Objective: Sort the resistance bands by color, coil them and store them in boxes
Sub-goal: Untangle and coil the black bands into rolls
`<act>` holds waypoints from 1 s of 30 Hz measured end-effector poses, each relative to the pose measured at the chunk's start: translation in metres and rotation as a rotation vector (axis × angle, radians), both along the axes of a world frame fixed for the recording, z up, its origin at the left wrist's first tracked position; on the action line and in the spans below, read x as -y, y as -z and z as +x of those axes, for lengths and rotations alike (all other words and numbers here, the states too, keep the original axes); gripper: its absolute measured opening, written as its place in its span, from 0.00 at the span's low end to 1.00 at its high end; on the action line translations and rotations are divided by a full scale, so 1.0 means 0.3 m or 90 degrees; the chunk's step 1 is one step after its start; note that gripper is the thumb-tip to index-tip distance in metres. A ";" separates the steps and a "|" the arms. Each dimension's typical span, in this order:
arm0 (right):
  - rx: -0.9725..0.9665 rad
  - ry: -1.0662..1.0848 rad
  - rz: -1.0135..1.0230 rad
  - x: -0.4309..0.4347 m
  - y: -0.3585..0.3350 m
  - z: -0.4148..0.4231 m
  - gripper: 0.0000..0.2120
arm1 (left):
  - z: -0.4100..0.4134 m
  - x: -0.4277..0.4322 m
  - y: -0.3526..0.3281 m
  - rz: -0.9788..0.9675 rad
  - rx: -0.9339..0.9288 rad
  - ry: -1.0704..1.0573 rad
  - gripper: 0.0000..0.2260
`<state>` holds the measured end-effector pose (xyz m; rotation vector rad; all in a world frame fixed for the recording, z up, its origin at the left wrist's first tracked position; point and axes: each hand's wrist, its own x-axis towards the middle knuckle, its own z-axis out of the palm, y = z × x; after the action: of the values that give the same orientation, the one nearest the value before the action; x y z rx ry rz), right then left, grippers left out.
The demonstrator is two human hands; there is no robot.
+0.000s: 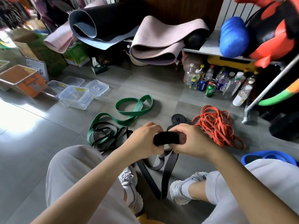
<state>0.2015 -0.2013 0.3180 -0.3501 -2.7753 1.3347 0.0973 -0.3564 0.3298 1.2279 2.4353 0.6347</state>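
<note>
Both hands clamp one black coil (166, 137): left hand (142, 139) pinches its left end, right hand (192, 141) wraps over the top and right end, thumbs toward me. Coil sits between the two palms, held in the air above my shoes; its unrolled tail (163, 172) drops from under the coil and loops down to the floor between my feet. Judgement: flat rubber strap, light, limp along its length, springy once wound, so it wants to unroll if either pinch slackens. Best hold is across the flat faces of the roll, squeezing the layers together, not on the edges where turns can slide sideways. Surface looks matte and grippy, not slippery. Nothing fragile. Just beyond my knuckles lies a second black roll (178, 119) on the tiles, already wound. Right of it, a loose tangle of orange bands (216, 125); a blue band (268, 156) by my right knee. Left of the grip, thin black bands mixed with a green band (103, 131); another green band (134, 107) further out. Far left, clear boxes (75, 97) stand open and empty, well apart from the coil.
</note>
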 end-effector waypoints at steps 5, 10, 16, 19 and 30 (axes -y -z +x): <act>-0.027 0.004 -0.185 -0.012 0.028 -0.003 0.15 | -0.009 0.025 -0.029 0.147 0.202 -0.080 0.10; -0.097 0.003 -0.132 0.013 0.067 -0.004 0.24 | -0.005 0.037 -0.017 0.381 0.458 -0.117 0.15; -0.217 0.011 -0.413 0.064 0.054 -0.032 0.17 | 0.018 0.020 -0.005 0.537 0.756 -0.171 0.14; -0.205 0.040 -0.351 0.052 0.038 -0.040 0.16 | -0.010 0.028 -0.015 0.439 0.680 -0.175 0.15; -0.075 0.011 -0.044 0.007 0.005 -0.044 0.14 | -0.081 -0.023 -0.149 -0.055 -0.108 0.096 0.14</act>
<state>0.1884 -0.2033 0.3164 -0.2863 -2.6303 1.4020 0.0729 -0.3494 0.3746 1.4657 2.4449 0.3945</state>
